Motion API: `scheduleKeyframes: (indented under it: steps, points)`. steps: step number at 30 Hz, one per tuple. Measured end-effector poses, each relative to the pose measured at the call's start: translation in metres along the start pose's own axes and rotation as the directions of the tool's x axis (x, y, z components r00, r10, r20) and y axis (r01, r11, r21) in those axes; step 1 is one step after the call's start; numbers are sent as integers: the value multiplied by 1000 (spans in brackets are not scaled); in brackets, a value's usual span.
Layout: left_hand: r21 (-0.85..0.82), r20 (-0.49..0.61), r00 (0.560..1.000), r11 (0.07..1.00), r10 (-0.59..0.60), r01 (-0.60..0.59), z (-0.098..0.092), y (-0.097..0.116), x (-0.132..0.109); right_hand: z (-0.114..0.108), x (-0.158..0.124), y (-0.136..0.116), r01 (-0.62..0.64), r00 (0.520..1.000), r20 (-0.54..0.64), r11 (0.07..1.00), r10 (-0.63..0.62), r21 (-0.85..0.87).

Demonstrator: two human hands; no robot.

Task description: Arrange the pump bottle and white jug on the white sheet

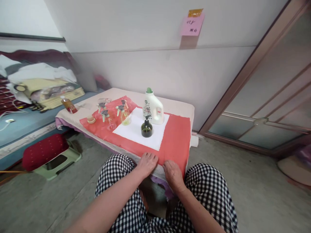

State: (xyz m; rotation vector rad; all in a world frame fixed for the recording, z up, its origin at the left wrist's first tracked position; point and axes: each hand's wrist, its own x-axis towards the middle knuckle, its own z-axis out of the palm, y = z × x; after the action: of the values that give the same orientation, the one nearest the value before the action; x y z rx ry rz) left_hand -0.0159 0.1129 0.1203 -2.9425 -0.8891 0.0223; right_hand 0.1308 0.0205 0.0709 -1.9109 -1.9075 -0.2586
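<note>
Running lengthwise left to right, red cloth (178, 136) touches both hands (147, 164) (174, 174).

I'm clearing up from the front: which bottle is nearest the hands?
The squat, dark green pump bottle; it stands in front of the white jug, while the spray bottles and amber bottle are farther left.
</note>
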Motion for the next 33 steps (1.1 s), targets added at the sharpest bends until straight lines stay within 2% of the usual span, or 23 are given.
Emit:
scheduleKeyframes:
  steps: [6,20,33]
  points:
    - [-38,20,999,999,26,-25,2,2,4,-1,1,-2,5,1000,-8,1000,-5,0]
    - [-75,23,999,997,38,-37,-2,5,-5,-6,-2,3,-68,997,-47,995,64,-76]
    - [-177,41,998,984,37,-29,10,2,-3,-5,-7,0,-42,999,-33,993,38,-111]
